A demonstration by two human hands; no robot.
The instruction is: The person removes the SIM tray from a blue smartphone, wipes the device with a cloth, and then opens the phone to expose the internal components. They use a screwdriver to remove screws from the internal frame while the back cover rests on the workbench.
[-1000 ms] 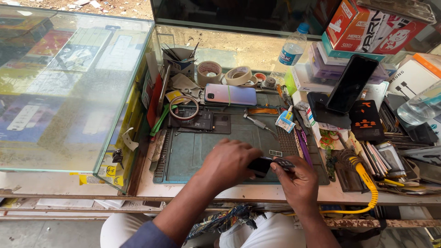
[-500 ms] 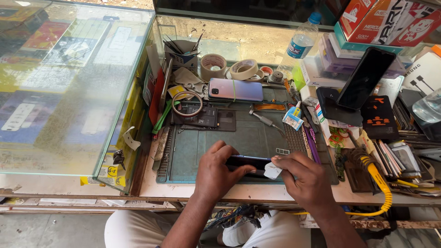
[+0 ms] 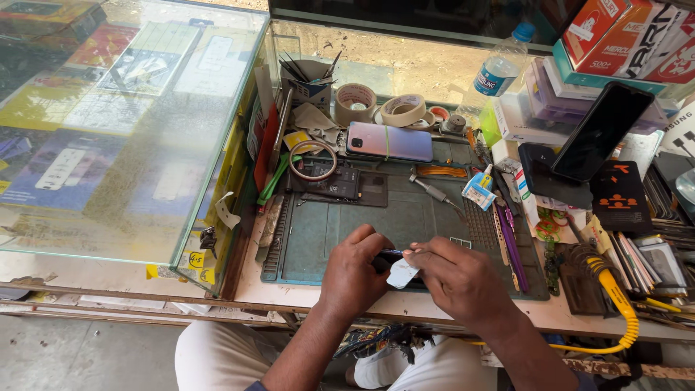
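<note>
Green mat (image 3: 326, 232) covers the worktop (image 3: 405, 303), giving a soft base. At its 6 o'clock edge the left hand (image 3: 355, 271) grips a dark phone (image 3: 385, 257) to steady it; the right hand (image 3: 456, 279) pinches a small white piece (image 3: 402, 274) against it. At 12 o'clock, a cup (image 3: 308, 83) holds thin tools.

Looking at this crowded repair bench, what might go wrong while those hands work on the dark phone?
The left hand and right hand work the phone near the mat's front edge, so it might slide off. The white wipe may slip. An elbow could knock the soldering iron or glue bottle nearby.
</note>
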